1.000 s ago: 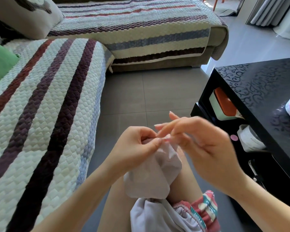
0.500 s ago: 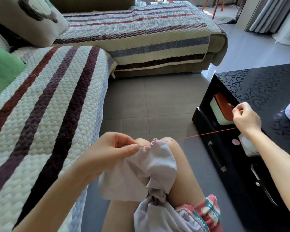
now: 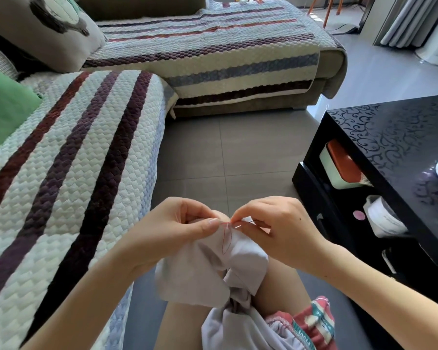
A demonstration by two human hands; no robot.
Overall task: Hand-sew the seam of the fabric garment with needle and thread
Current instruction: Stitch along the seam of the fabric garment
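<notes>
A: Left to right, quick. Sofa (image 3: 68,173) along the left edge of view. Our left hand (image 3: 172,231) is closed in a pinch on the top fold of the fabric (image 3: 208,269), thumb over fingers, right at the seam.

B: And the fabric lies over our knee, bunching toward the lap. Thread (image 3: 225,239)?

A: Red, hanging as a slack loop on the fabric just below the pinch. Needle (image 3: 239,224) is a thin glint just right of the seam. We can't tell if its tip is already in the cloth.

B: Right hand (image 3: 276,231)?

A: Thumb and forefinger closed on the needle, other fingers curled, fingertips nearly touching the left thumb. Black table (image 3: 390,152) at right, well apart.

B: Risks, we'd say?

A: That slack loop could knot or snag if we pull through without clearing it. The needle tip sits close to our left fingertips, so a hard push could prick us. Loose pinch and the seam edges slip out of line.

B: So the seam sits between both pinches, touching each.
</notes>
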